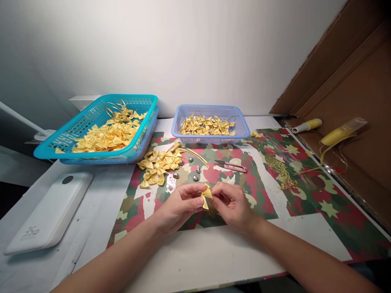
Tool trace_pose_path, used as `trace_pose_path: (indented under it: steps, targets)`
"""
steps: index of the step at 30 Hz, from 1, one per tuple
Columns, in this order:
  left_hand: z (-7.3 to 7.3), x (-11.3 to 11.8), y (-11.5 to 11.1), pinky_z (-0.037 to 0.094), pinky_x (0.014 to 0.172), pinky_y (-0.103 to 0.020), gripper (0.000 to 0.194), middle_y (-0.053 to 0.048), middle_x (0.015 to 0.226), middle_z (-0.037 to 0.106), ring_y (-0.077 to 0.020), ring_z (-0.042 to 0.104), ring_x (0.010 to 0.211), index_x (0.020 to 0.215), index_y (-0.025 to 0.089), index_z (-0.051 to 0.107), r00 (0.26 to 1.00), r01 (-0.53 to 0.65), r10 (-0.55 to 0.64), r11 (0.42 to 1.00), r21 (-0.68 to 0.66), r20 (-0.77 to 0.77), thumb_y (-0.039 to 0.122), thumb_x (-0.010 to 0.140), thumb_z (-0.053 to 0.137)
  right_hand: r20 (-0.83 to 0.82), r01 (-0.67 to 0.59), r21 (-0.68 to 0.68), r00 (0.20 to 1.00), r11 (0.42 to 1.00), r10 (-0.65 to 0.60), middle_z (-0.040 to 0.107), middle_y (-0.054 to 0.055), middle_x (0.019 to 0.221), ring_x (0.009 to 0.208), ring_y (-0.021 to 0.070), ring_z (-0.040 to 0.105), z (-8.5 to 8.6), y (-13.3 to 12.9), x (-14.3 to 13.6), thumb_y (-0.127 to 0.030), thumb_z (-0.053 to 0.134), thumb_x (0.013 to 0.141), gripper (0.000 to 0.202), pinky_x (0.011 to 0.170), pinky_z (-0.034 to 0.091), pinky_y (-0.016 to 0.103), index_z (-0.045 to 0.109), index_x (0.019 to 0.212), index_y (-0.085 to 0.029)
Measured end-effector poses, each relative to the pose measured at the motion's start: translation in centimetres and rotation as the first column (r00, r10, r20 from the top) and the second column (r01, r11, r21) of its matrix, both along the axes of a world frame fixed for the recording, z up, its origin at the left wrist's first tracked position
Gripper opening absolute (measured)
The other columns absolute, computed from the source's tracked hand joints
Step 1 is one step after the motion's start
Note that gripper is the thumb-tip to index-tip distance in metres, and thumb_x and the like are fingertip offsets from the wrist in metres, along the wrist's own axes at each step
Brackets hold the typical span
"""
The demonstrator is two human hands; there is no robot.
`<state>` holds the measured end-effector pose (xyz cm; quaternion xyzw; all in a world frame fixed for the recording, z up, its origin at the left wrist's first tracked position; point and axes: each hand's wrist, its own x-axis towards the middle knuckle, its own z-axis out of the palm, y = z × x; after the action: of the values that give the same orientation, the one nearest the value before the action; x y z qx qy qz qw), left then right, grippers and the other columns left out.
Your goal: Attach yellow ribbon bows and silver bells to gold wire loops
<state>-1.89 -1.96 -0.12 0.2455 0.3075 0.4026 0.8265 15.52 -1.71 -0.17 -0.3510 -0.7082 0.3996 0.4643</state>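
Note:
Between my two hands is a small yellow ribbon bow (206, 197), held just above the patterned mat. My left hand (186, 201) pinches the bow from the left with thumb and fingers. From the right, my right hand (230, 201) has its fingertips closed at the bow's other side; whatever else those fingers hold is hidden. Beyond my hands lie several small silver bells (196, 178) and pink-handled thread snips (231, 166). A loose pile of yellow bows (159, 165) rests to the left of the bells, with gold cords (195, 154) stretching from it.
A turquoise basket (45, 151) of yellow bows stands at the back left, a periwinkle basket (210, 139) of corded bows at the back centre. A white power bank (49, 215) lies left. Thread scraps (282, 173) and yellow thread spools (339, 132) sit right, beside a cardboard wall (345, 69).

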Motion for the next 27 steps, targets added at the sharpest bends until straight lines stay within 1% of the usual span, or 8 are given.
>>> trace_pose_path:
  steps: [6, 11, 13, 15, 17, 20, 22, 27]
  targets:
    - [-0.1, 0.2, -0.1, 0.049, 0.063, -0.015, 0.026, 0.001, 0.078, 0.072, -0.0073, 0.064, 0.069, 0.088, 0.022, 0.077, 1.000, -0.005, 0.005, 0.999, 0.041, 0.003, 0.018, 0.063, 0.085, -0.090, -0.018, -0.167, 0.996, 0.986, 0.003, 0.045, -0.006, 0.054, 0.046, 0.0063, 0.035, -0.2, -0.2, -0.4, -0.028, 0.058, 0.088, 0.022, 0.044, 0.029, 0.021, 0.053, 0.069, -0.019]
    - [-0.1, 0.3, 0.0, 0.051, 0.067, -0.016, 0.025, -0.001, 0.082, 0.072, -0.0094, 0.064, 0.076, 0.085, 0.021, 0.078, 0.994, -0.081, 0.088, 0.992, 0.099, -0.068, 0.018, 0.061, 0.087, -0.017, 0.026, -0.214, 0.999, 0.977, -0.030, 0.054, -0.004, 0.060, 0.050, 0.0086, 0.041, -0.8, 0.0, -0.2, -0.032, 0.060, 0.088, 0.018, 0.047, 0.034, 0.023, 0.060, 0.075, -0.020]
    - [0.0, 0.3, 0.1, 0.051, 0.068, -0.016, 0.026, -0.001, 0.083, 0.072, -0.0096, 0.064, 0.078, 0.085, 0.022, 0.078, 0.988, -0.112, 0.124, 0.985, 0.130, -0.092, 0.019, 0.060, 0.087, 0.032, 0.048, -0.116, 0.999, 0.992, -0.044, 0.061, 0.000, 0.072, 0.061, 0.0123, 0.052, -0.6, 0.3, 0.1, -0.028, 0.060, 0.087, 0.008, 0.056, 0.043, 0.026, 0.062, 0.083, -0.021]
    - [0.0, 0.2, 0.1, 0.051, 0.067, -0.015, 0.027, 0.000, 0.082, 0.072, -0.0084, 0.062, 0.075, 0.084, 0.022, 0.078, 0.977, -0.150, 0.171, 0.976, 0.158, -0.129, 0.019, 0.060, 0.087, 0.051, 0.101, 0.078, 0.993, 0.992, -0.105, 0.065, 0.003, 0.086, 0.080, 0.0177, 0.059, -0.2, 0.6, 0.5, -0.023, 0.062, 0.084, 0.008, 0.073, 0.048, 0.033, 0.062, 0.092, -0.023]
    - [0.1, 0.1, 0.1, 0.051, 0.065, -0.015, 0.027, 0.000, 0.078, 0.070, -0.0072, 0.060, 0.070, 0.085, 0.022, 0.078, 0.962, -0.166, 0.203, 0.967, 0.194, -0.184, 0.019, 0.060, 0.087, 0.048, 0.178, 0.284, 0.979, 0.942, -0.200, 0.064, 0.005, 0.095, 0.093, 0.0214, 0.059, 0.4, 0.8, 0.8, -0.019, 0.063, 0.082, 0.017, 0.085, 0.046, 0.040, 0.062, 0.098, -0.024]
    - [0.2, 0.1, 0.0, 0.052, 0.064, -0.018, 0.027, 0.000, 0.074, 0.070, -0.0082, 0.060, 0.067, 0.090, 0.021, 0.077, 0.945, -0.122, 0.192, 0.959, 0.257, -0.265, 0.017, 0.064, 0.084, 0.113, 0.186, 0.463, 0.957, 0.867, -0.266, 0.060, 0.005, 0.097, 0.093, 0.0215, 0.056, 0.8, 0.8, 0.9, -0.016, 0.063, 0.082, 0.015, 0.085, 0.044, 0.042, 0.065, 0.093, -0.026]
    - [0.3, 0.1, 0.0, 0.054, 0.067, -0.021, 0.028, -0.001, 0.079, 0.072, -0.0103, 0.063, 0.071, 0.092, 0.020, 0.076, 0.942, -0.081, 0.165, 0.957, 0.279, -0.291, 0.016, 0.065, 0.083, 0.183, 0.137, 0.479, 0.950, 0.867, -0.252, 0.060, 0.004, 0.100, 0.094, 0.0215, 0.055, 0.7, 0.8, 0.8, -0.015, 0.064, 0.082, 0.013, 0.086, 0.043, 0.042, 0.067, 0.088, -0.027]
    - [0.2, 0.1, -0.1, 0.055, 0.074, -0.026, 0.028, -0.004, 0.091, 0.073, -0.0156, 0.066, 0.082, 0.098, 0.020, 0.075, 0.940, 0.020, 0.083, 0.955, 0.297, -0.330, 0.019, 0.071, 0.079, 0.249, 0.062, 0.374, 0.955, 0.925, -0.164, 0.058, 0.004, 0.100, 0.098, 0.0215, 0.050, 0.3, 0.8, 0.5, -0.014, 0.062, 0.084, 0.012, 0.087, 0.043, 0.041, 0.065, 0.083, -0.025]
